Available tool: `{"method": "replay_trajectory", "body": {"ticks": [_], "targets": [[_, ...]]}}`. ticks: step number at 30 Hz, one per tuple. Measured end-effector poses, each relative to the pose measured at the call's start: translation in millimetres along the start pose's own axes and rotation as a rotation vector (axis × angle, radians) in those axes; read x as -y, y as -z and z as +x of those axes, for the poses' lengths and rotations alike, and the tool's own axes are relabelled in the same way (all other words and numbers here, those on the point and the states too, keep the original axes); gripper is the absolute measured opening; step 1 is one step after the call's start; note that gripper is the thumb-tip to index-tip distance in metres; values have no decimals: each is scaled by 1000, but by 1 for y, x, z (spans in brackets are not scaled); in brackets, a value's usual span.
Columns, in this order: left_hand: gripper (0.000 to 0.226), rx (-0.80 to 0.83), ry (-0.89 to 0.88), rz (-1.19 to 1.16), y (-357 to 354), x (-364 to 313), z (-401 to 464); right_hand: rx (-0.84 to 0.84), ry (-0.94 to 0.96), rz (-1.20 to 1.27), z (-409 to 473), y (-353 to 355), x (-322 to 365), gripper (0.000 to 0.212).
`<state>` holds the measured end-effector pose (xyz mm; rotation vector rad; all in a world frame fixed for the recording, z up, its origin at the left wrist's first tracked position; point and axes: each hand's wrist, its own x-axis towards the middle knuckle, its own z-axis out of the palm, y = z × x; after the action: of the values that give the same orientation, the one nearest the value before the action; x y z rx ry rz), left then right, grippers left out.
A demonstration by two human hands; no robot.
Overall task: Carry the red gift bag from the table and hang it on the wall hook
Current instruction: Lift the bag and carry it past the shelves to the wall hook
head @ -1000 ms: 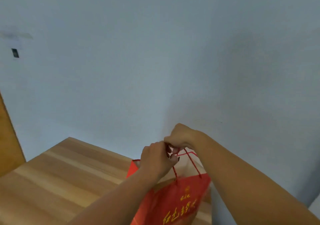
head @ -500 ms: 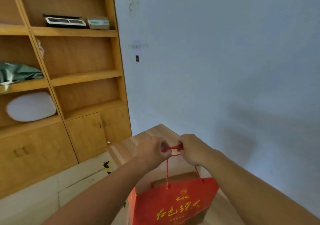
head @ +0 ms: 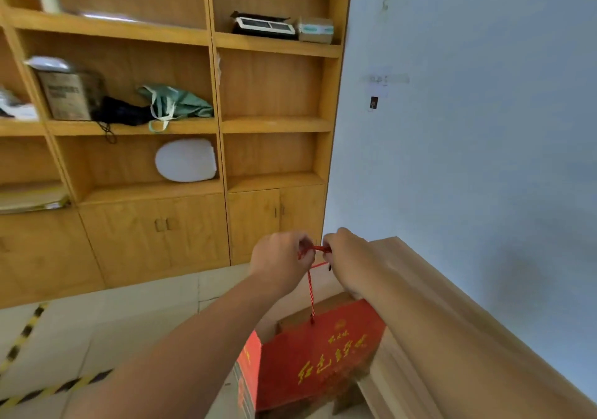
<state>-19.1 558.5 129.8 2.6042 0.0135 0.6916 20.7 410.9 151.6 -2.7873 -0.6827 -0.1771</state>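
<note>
The red gift bag (head: 319, 354) with yellow characters hangs in the air by its red cord handles (head: 310, 289), off the left end of the wooden table (head: 429, 286). My left hand (head: 281, 262) and my right hand (head: 347, 257) are side by side above the bag, both closed on the cord handles, with a short stretch of cord pulled between them. A small dark wall hook (head: 374, 102) sits on the pale blue wall (head: 468, 128), high above my hands, under a taped paper label. My right forearm hides part of the bag's right side.
A tall wooden shelf unit (head: 274, 124) with lower cabinet doors fills the left and centre, holding a white oval lid (head: 185, 159), a green cloth bag (head: 176, 103), a tin and boxes. Pale floor tiles with a yellow-black tape line (head: 48, 389) lie below left.
The view has swung left from the bare wall and tabletop to the shelf unit. The bag has come off the table and now hangs past its left end, both hands still on the handles.
</note>
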Motion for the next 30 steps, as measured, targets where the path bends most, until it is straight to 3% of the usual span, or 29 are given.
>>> {"method": "replay_trajectory", "body": {"ticks": [6, 13, 22, 30], "targets": [[7, -8, 54, 9, 28, 96, -1, 2, 142, -1, 46, -48, 74, 13], [7, -98, 99, -3, 49, 175, 8, 44, 179, 146, 94, -77, 137, 16], [7, -153, 192, 53, 64, 277, 85, 21, 282, 238, 209, -114, 195, 19], [6, -107, 270, 132, 64, 368, 173, 64, 420, 156, 343, -144, 222, 20]]}}
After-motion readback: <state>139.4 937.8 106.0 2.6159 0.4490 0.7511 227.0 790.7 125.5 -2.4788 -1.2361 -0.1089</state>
